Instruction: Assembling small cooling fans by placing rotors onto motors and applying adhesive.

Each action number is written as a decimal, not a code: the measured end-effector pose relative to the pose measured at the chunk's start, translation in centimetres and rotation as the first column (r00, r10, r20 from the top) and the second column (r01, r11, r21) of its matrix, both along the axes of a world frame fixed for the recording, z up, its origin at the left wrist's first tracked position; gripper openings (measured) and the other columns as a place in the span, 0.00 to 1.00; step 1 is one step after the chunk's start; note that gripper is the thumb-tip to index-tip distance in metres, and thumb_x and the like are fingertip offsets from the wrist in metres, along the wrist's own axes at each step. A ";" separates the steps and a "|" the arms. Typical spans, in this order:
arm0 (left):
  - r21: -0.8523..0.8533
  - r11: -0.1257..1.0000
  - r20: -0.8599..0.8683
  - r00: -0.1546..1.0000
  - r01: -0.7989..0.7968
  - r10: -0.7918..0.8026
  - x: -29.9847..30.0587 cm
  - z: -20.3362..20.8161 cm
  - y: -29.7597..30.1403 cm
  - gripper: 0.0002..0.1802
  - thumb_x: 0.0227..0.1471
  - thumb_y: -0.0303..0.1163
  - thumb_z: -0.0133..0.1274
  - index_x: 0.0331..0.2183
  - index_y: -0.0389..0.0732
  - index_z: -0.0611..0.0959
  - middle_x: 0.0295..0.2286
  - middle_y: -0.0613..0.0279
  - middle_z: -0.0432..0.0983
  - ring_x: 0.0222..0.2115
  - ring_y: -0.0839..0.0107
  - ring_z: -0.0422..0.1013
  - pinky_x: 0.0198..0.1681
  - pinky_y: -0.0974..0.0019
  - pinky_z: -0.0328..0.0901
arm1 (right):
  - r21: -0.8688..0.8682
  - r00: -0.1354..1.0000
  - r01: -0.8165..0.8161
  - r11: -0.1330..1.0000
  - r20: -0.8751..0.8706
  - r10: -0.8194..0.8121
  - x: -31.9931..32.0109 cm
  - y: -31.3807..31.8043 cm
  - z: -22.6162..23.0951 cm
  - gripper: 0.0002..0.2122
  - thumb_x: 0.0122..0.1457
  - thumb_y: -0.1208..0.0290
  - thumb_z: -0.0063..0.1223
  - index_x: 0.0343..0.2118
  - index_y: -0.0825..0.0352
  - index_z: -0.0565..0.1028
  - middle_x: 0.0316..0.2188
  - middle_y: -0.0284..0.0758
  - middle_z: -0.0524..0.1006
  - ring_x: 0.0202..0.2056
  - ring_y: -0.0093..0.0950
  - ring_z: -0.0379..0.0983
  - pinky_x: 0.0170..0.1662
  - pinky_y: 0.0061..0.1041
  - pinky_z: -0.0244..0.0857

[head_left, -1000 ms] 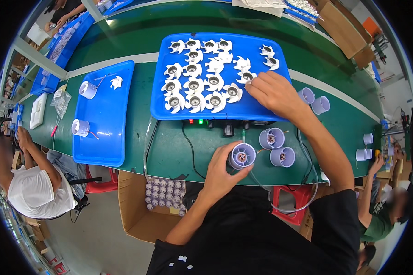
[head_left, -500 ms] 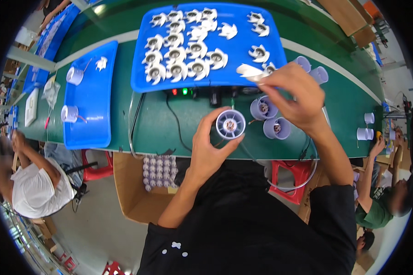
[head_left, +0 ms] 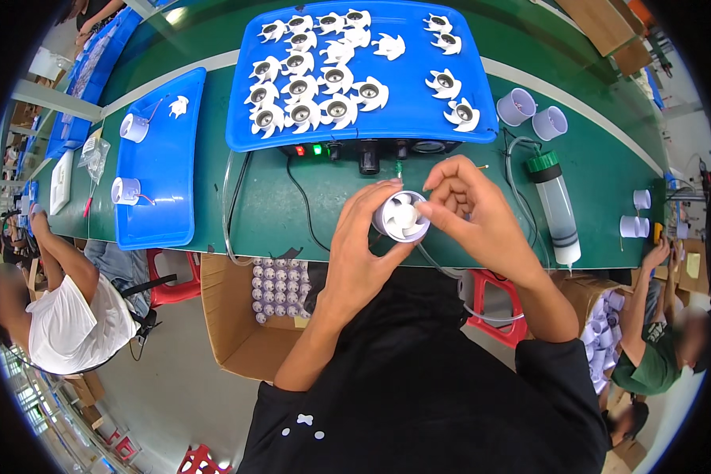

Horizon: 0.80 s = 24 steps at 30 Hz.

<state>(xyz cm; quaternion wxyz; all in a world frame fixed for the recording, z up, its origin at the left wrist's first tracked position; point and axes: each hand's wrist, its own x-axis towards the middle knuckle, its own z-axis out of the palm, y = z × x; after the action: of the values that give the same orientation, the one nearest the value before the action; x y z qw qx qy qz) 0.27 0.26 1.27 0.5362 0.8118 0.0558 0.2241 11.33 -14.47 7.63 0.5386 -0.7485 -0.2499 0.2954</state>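
My left hand (head_left: pixel 357 245) grips a pale lilac cylindrical fan housing (head_left: pixel 381 228), fingers around its side. Inside its open top sits a white bladed impeller (head_left: pixel 404 216), facing up. At the housing's right rim is my right hand (head_left: pixel 482 225), thumb tip at the impeller's edge and other fingers loosely curled; a gap shows between thumb and forefinger, with nothing held. Beyond both hands, a blue tray (head_left: pixel 409 99) carries many white impellers (head_left: pixel 338 110) with dark ring centres. My right hand hides part of the bench.
Right of my hands lies a green-capped syringe barrel (head_left: pixel 557 209) with a hose. Two lilac housings (head_left: pixel 550 123) stand behind it. A second blue tray (head_left: pixel 159 197) at left holds two wired housings. Below the bench edge is a cardboard box (head_left: pixel 233 332); co-workers sit at both sides.
My right hand has brought an impeller from near the tray down to the housing; the impeller now sits inside, and the fingers have come off it. My left hand still holds the housing.
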 end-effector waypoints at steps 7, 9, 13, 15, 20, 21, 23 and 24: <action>0.017 0.997 -0.046 0.996 0.078 -0.077 0.8 0.4 0.1 0.35 0.37 0.23 0.67 0.51 0.39 0.76 0.50 0.54 0.74 0.52 0.55 0.68 0.56 0.57 0.63 | -0.155 0.917 -0.161 0.975 0.341 0.206 0.7 -0.8 1.1 0.06 0.53 0.79 0.62 0.34 0.66 0.79 0.19 0.32 0.69 0.19 0.17 0.62 0.22 0.19 0.53; 0.046 0.994 -0.037 0.994 0.103 -0.102 0.9 0.5 0.3 0.36 0.36 0.24 0.68 0.51 0.39 0.76 0.49 0.54 0.74 0.52 0.53 0.68 0.55 0.55 0.63 | -0.151 0.902 -0.168 0.974 0.375 0.214 0.8 -0.6 -0.1 0.06 0.54 0.76 0.62 0.35 0.65 0.78 0.20 0.34 0.72 0.21 0.26 0.66 0.24 0.25 0.58; 0.073 0.991 -0.055 0.993 0.109 -0.105 1.3 0.6 0.6 0.35 0.34 0.25 0.69 0.50 0.40 0.77 0.48 0.55 0.75 0.50 0.53 0.69 0.54 0.55 0.64 | -0.077 0.884 -0.135 0.988 0.441 0.155 1.2 -0.7 -0.6 0.05 0.55 0.72 0.61 0.33 0.64 0.78 0.24 0.37 0.76 0.24 0.38 0.73 0.26 0.32 0.64; 0.055 0.992 -0.083 0.990 0.115 -0.110 1.4 0.6 0.7 0.35 0.34 0.25 0.69 0.49 0.40 0.78 0.48 0.56 0.76 0.50 0.53 0.70 0.54 0.54 0.63 | -0.070 0.854 -0.155 0.985 0.492 0.169 1.2 -0.8 -0.5 0.03 0.55 0.74 0.61 0.30 0.67 0.77 0.21 0.36 0.73 0.21 0.34 0.68 0.24 0.30 0.60; 0.110 0.990 0.015 0.996 0.085 -0.087 1.2 0.6 0.5 0.36 0.33 0.24 0.69 0.49 0.41 0.77 0.47 0.57 0.76 0.50 0.54 0.70 0.53 0.55 0.63 | -0.114 0.813 -0.268 0.957 0.506 0.288 1.7 -1.2 2.0 0.12 0.56 0.72 0.60 0.18 0.70 0.73 0.15 0.39 0.70 0.17 0.38 0.68 0.20 0.34 0.57; 0.108 0.990 0.015 0.995 0.092 -0.094 1.4 0.5 0.5 0.36 0.33 0.24 0.69 0.49 0.41 0.77 0.47 0.57 0.76 0.50 0.54 0.70 0.53 0.55 0.63 | -0.056 0.803 -0.229 0.972 0.553 0.221 1.7 -1.4 2.7 0.14 0.56 0.72 0.60 0.17 0.70 0.72 0.14 0.39 0.69 0.16 0.37 0.67 0.20 0.35 0.56; 0.071 0.993 -0.022 0.995 0.093 -0.092 1.7 0.5 0.6 0.37 0.32 0.24 0.69 0.49 0.41 0.77 0.48 0.57 0.76 0.50 0.54 0.70 0.53 0.55 0.62 | 0.004 0.796 -0.190 0.982 0.586 0.152 1.8 -1.4 3.1 0.14 0.57 0.72 0.59 0.16 0.69 0.73 0.13 0.39 0.69 0.16 0.37 0.67 0.20 0.36 0.55; 0.074 0.993 -0.023 0.996 0.092 -0.090 1.7 0.6 0.6 0.37 0.32 0.24 0.69 0.49 0.41 0.77 0.48 0.57 0.76 0.50 0.54 0.70 0.53 0.55 0.62 | 0.007 0.796 -0.191 0.981 0.586 0.151 1.7 -1.1 2.4 0.14 0.57 0.72 0.59 0.16 0.69 0.73 0.13 0.39 0.69 0.16 0.37 0.67 0.20 0.36 0.55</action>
<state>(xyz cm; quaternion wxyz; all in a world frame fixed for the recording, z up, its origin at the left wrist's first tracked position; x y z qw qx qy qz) 1.98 0.90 1.82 0.5144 0.8354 0.0157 0.1932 13.01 -15.58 9.98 0.4316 -0.7590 -0.4789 0.0912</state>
